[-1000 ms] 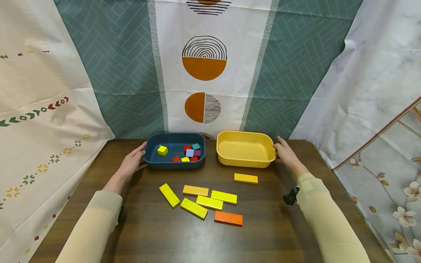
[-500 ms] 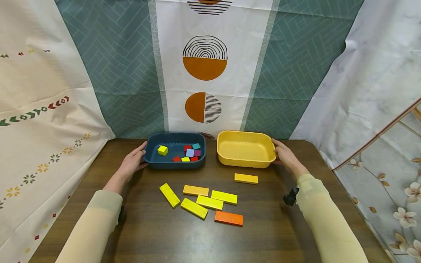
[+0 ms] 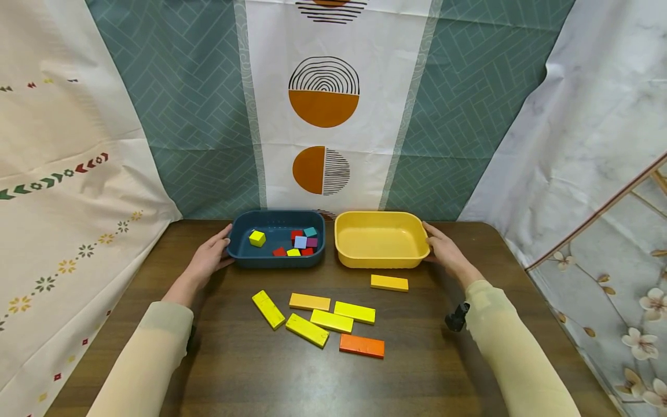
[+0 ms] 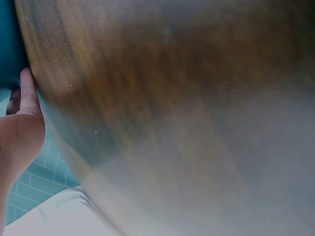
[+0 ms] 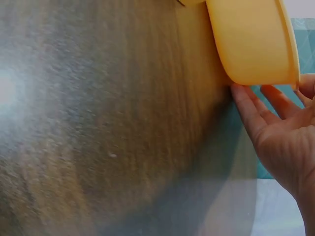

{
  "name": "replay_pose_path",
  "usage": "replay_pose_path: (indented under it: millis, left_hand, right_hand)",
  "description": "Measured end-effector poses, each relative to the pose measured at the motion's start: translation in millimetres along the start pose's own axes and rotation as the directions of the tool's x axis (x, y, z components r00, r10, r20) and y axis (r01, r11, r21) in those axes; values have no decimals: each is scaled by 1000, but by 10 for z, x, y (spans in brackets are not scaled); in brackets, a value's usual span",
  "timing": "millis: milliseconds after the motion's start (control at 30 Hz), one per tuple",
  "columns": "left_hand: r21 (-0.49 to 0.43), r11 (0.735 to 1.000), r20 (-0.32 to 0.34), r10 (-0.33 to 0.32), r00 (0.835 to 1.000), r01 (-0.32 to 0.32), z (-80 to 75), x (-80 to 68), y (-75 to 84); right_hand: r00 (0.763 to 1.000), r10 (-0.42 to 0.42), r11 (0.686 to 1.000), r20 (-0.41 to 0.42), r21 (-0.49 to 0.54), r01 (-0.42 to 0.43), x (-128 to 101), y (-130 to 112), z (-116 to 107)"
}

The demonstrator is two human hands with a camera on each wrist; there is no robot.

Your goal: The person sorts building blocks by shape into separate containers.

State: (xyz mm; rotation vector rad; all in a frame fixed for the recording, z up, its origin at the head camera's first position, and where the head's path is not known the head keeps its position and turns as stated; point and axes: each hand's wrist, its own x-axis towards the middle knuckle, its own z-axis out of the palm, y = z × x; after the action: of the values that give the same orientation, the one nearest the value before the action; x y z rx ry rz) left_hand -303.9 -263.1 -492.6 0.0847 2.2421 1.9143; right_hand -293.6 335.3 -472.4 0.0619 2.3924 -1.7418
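In mid-frame I had the left hand touching a dark-blue oblong plastic tub, the right hand a yellow oblong plastic tub, both grips loose, fingers uncurled.

A slim passage separates the blue tray and yellow tray, with loose blocks in front

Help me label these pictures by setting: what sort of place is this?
Perhaps an indoor tabletop play or filming corner: a brown table with patterned cloth hanging behind it, and a dark blue bin of colored cubes beside a yellow bin.
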Motion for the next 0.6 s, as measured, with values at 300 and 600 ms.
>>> replay_pose_path:
  millis: [300,600]
  left_hand:
    - [-27,999,-33,-39,999,38,-80,-33,85]
    - [-85,984,-282,126,951,-156,-73,-292,512]
  right_hand:
    - [1000,3,1000,10,-4,-3,-53,-47,46]
    - [1000,1,1000,9,18,-2,-16,30,2]
